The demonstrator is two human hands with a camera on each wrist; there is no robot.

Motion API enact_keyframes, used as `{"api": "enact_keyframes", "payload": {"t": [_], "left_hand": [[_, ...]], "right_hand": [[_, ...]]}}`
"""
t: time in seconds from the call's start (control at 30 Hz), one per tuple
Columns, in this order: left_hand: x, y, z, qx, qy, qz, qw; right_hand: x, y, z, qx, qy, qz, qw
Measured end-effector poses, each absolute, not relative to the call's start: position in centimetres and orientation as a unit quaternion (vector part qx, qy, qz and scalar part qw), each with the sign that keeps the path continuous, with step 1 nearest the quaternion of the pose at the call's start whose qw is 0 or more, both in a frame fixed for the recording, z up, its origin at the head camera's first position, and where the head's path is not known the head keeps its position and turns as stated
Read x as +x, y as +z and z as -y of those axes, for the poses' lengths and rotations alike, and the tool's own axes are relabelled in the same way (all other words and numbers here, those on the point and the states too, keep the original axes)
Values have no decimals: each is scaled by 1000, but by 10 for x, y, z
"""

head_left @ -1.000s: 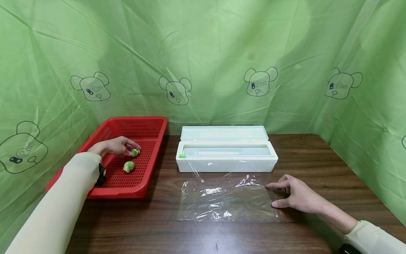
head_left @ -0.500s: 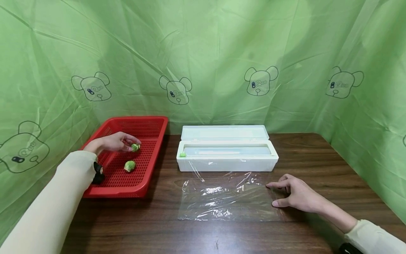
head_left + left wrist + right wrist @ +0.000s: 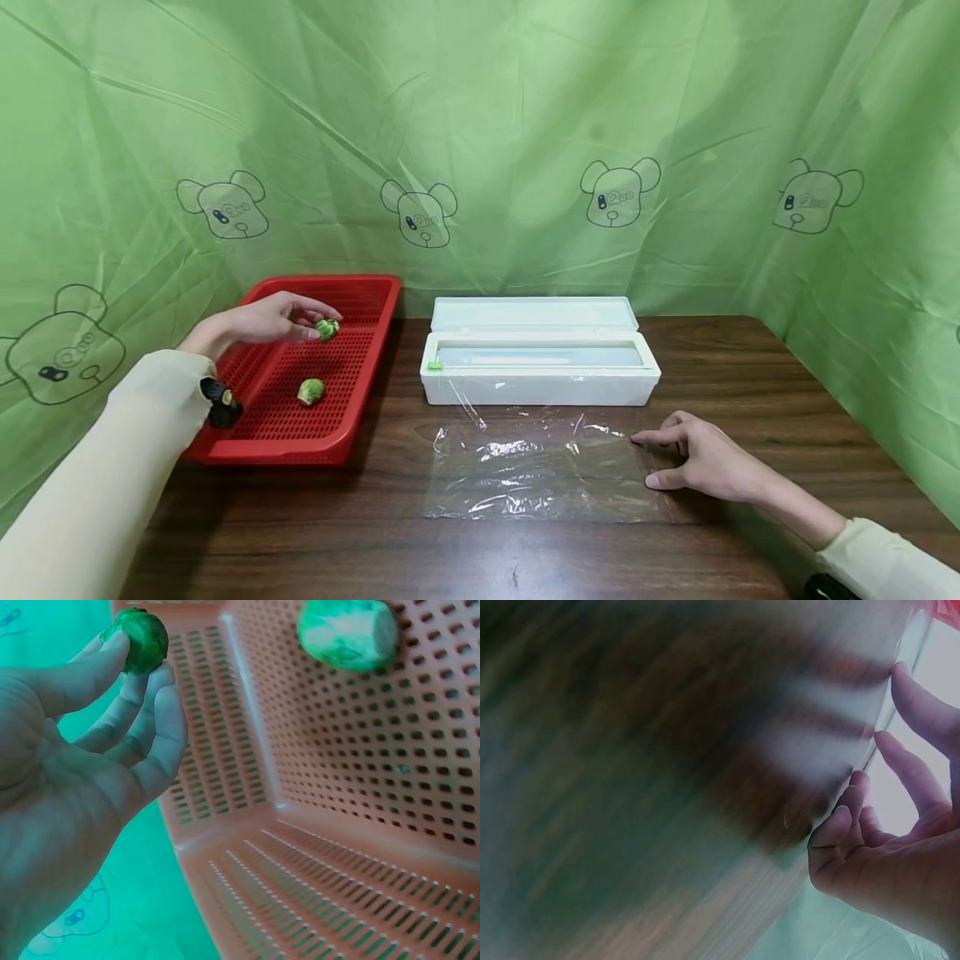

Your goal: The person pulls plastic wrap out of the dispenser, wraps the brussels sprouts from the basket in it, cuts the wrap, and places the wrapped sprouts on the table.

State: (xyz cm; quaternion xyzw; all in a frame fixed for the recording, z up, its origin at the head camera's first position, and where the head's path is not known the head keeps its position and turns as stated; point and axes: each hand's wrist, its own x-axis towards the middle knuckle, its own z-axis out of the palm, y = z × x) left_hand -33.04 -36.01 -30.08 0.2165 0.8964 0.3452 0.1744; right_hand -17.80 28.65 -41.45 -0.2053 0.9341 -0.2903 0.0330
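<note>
My left hand [image 3: 270, 319] pinches a Brussels sprout [image 3: 327, 329] between thumb and fingertips, raised above the red basket [image 3: 341, 447]. In the left wrist view that held sprout [image 3: 146, 641] sits at the tips of the fingers. A second Brussels sprout [image 3: 311, 391] lies on the basket's floor. On the table, a sheet of clear plastic wrap [image 3: 540, 475] is spread flat in front of the white wrap dispenser [image 3: 540, 390]. My right hand [image 3: 701, 457] touches the sheet's right edge with its index finger and thumb, which are apart and hold nothing between them.
The dispenser's lid [image 3: 534, 314] stands raised at the back, with a small green slider [image 3: 435, 366] at its left end. Green cloth [image 3: 517, 167] printed with bear heads walls in the brown wooden table [image 3: 450, 558].
My left hand has lifted the Brussels sprout from the basket's floor, moving it up and away from the other sprout. My right hand has stayed on the wrap's edge.
</note>
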Motion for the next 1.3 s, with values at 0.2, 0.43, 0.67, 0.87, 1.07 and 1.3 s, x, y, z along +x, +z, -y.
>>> {"api": "enact_keyframes", "payload": {"t": [0.2, 0.43, 0.67, 0.87, 1.07, 1.3], "left_hand": [[-325, -291, 356, 216, 374, -883, 183], [-320, -289, 348, 221, 375, -882, 182], [-312, -284, 335, 233, 375, -881, 172], [-301, -276, 318, 266, 351, -885, 151], [-289, -268, 296, 304, 328, -885, 128], [-274, -264, 265, 342, 304, -882, 116]], "right_hand": [[-178, -415, -286, -210, -289, -934, 28], [-179, -416, -287, -211, -286, -934, 28], [-180, -417, -288, -212, -288, -933, 29], [-180, -417, -287, -212, -287, -934, 30], [-180, -416, -287, -213, -286, -934, 31], [-180, -416, -287, -210, -287, -934, 36]]}}
